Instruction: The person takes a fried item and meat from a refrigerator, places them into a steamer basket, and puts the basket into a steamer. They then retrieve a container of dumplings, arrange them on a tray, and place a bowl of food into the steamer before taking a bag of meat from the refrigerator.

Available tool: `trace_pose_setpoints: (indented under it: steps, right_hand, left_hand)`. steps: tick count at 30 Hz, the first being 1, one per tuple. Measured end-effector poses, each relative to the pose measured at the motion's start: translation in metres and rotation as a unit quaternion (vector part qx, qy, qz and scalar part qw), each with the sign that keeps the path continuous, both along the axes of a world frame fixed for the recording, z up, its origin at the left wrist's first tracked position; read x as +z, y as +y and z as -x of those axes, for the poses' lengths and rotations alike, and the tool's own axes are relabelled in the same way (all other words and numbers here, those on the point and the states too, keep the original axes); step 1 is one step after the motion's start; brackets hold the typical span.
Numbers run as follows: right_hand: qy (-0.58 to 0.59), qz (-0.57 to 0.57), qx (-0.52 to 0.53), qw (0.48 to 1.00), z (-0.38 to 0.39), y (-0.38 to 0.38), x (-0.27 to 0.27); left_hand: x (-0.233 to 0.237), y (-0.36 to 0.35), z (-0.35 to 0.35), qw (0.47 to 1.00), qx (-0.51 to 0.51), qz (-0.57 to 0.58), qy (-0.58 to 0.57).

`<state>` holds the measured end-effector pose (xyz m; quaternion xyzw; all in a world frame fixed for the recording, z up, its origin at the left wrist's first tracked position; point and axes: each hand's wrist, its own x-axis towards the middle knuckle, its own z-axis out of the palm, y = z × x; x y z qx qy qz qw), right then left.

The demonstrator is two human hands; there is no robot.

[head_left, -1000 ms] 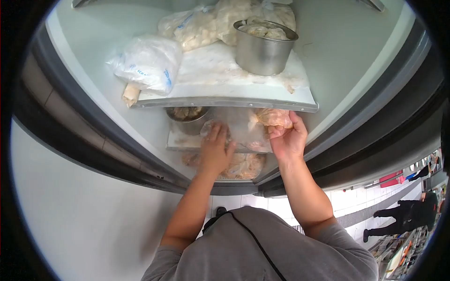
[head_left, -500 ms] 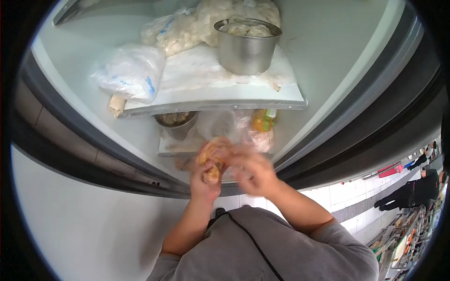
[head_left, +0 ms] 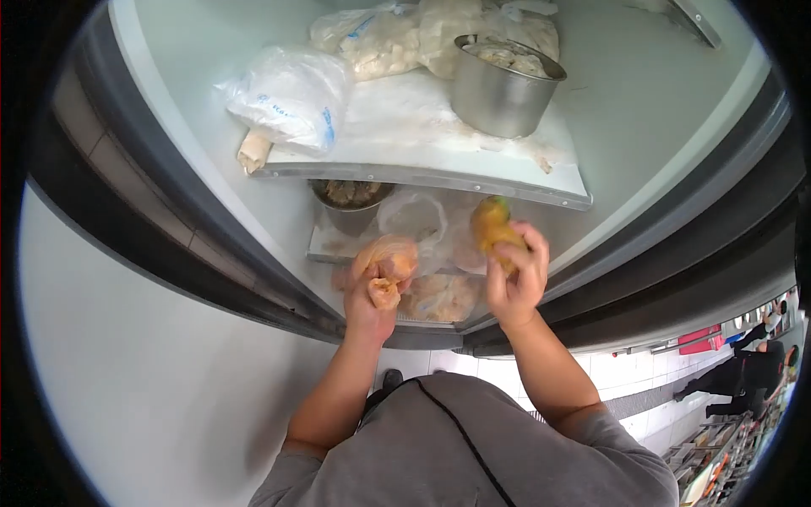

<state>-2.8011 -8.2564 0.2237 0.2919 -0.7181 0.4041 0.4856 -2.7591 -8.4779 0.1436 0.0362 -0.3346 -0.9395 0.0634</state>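
My left hand is closed around a plastic bag of pinkish-orange food, its gathered end poking out by the thumb. My right hand grips a yellow package with a green patch, fingers wrapped round its lower part; its exact kind is unclear. Both hands are in front of the lower shelf of an open fridge. Below and between them lies a clear bag of pale pinkish food. Behind them are a translucent tub and a metal pot with dark contents.
The upper shelf bears a steel pot, a white plastic bag and bags of pale pieces. Its metal front edge juts out above my hands. Dark door seals curve on both sides. A person in dark clothes is far right.
My right hand has moved away from the bag in my left hand and right to the yellow package, now gripped. My left hand still holds its bag. The view has shifted.
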Motion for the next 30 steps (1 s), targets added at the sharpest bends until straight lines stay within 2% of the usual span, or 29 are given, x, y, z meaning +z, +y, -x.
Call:
trace_pose_setpoints:
  steps: [1, 3, 5, 7, 8, 10, 11, 12, 13, 14, 17, 18, 19, 21, 22, 24, 27, 28, 30]
  right_hand:
    - [-0.002, 0.0, 0.003, 1.0, -0.006, -0.007, 0.011]
    - [0.061, -0.119, 0.114, 0.985, -0.013, -0.026, 0.029]
    - [-0.048, -0.184, 0.083, 0.978, 0.009, -0.057, 0.023]
    - [-0.3, -0.225, -0.009, 0.927, 0.036, -0.083, 0.02]
    - [-0.301, -0.225, -0.009, 0.927, 0.049, -0.083, 0.012]
    - [-0.328, -0.229, 0.087, 0.912, 0.067, -0.088, 0.005]
    - [-0.328, -0.231, 0.09, 0.912, 0.064, -0.086, 0.005]
    - [-0.194, -0.283, 0.008, 0.939, 0.055, -0.079, 0.004]
    - [-0.053, -0.327, -0.069, 0.941, 0.049, -0.074, 0.004]
    - [-0.055, -0.334, -0.058, 0.939, 0.054, -0.074, -0.006]
    - [-0.063, -0.389, -0.001, 0.919, 0.074, -0.08, -0.03]
    - [-0.161, -0.301, 0.075, 0.937, 0.08, -0.082, -0.031]
    - [-0.257, -0.209, 0.148, 0.932, 0.085, -0.084, -0.031]
    - [-0.362, -0.063, 0.044, 0.929, 0.086, -0.08, -0.036]
    - [-0.365, -0.07, 0.053, 0.927, 0.084, -0.083, -0.034]
    - [-0.355, 0.154, 0.135, 0.912, 0.074, -0.088, -0.026]
    - [-0.36, 0.094, 0.176, 0.912, 0.068, -0.098, -0.03]
    - [-0.365, 0.09, 0.181, 0.909, 0.057, -0.1, -0.031]
    - [-0.38, -0.008, 0.186, 0.906, 0.028, -0.105, -0.029]
  left_hand:
    - [-0.005, 0.001, 0.004, 0.999, 0.006, -0.023, -0.026]
    - [-0.008, 0.001, 0.008, 0.998, 0.012, -0.046, -0.049]
    - [-0.01, -0.001, 0.006, 0.996, -0.004, -0.088, -0.012]
    - [-0.031, -0.006, 0.006, 0.997, 0.006, -0.082, -0.01]
    - [-0.033, -0.008, 0.007, 0.997, 0.016, -0.076, -0.002]
    - [-0.027, -0.011, 0.006, 0.994, 0.038, -0.102, -0.006]
    - [-0.023, -0.013, 0.004, 0.989, 0.063, -0.132, -0.014]
    - [-0.023, -0.019, 0.003, 0.988, 0.072, -0.137, -0.017]
    - [-0.024, -0.027, 0.002, 0.989, 0.049, -0.142, -0.001]
    - [-0.028, -0.033, -0.002, 0.989, 0.026, -0.145, 0.013]
    - [-0.045, -0.044, -0.013, 0.989, 0.043, -0.138, -0.009]
    - [-0.057, -0.048, -0.018, 0.989, 0.054, -0.14, -0.01]
    - [-0.073, -0.052, -0.027, 0.989, 0.06, -0.128, -0.04]
    - [-0.089, -0.055, -0.051, 0.987, 0.077, -0.12, -0.072]
    - [-0.093, -0.055, -0.065, 0.986, 0.068, -0.121, -0.091]
    - [-0.106, -0.054, -0.088, 0.983, 0.066, -0.126, -0.118]
    - [-0.136, -0.049, -0.099, 0.982, 0.008, -0.129, -0.138]
    - [-0.144, -0.045, -0.102, 0.981, 0.016, -0.133, -0.142]
    - [-0.154, -0.042, -0.099, 0.975, -0.086, 0.057, -0.196]
